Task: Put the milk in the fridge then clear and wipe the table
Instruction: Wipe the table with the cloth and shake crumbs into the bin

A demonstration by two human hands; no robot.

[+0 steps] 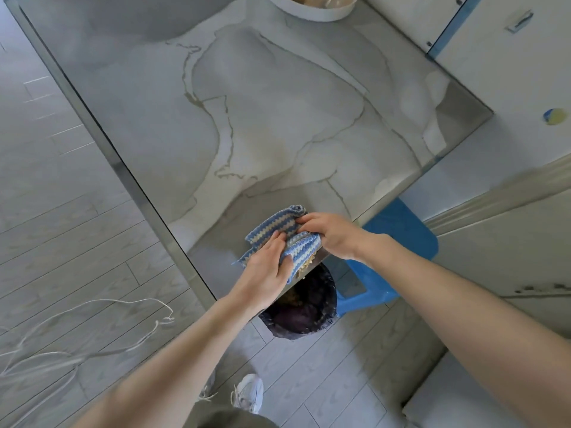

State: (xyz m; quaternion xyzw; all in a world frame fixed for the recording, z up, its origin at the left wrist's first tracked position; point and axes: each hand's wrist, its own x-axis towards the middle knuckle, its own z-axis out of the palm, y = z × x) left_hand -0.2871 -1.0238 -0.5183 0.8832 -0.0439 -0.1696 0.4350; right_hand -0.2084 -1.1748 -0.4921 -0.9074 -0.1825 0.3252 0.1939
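Blue-and-cream striped cloth (290, 239) sits bunched at the near corner of the marble desk (278, 118); head view only. Looks like the wiping step: tan crumbs (307, 264) lie at the desk edge, right above a dark-lined bin (302, 313) on the floor. Left hand (265, 267) grips the cloth's near side, thumb curled round it. Right hand (330, 233) pinches the far fold, fingers bent. Next move probably calls for pushing the crumbs over the edge into the bin without scattering them. Milk not in view. White bowl (312, 7) on the far edge, not yet cleared.
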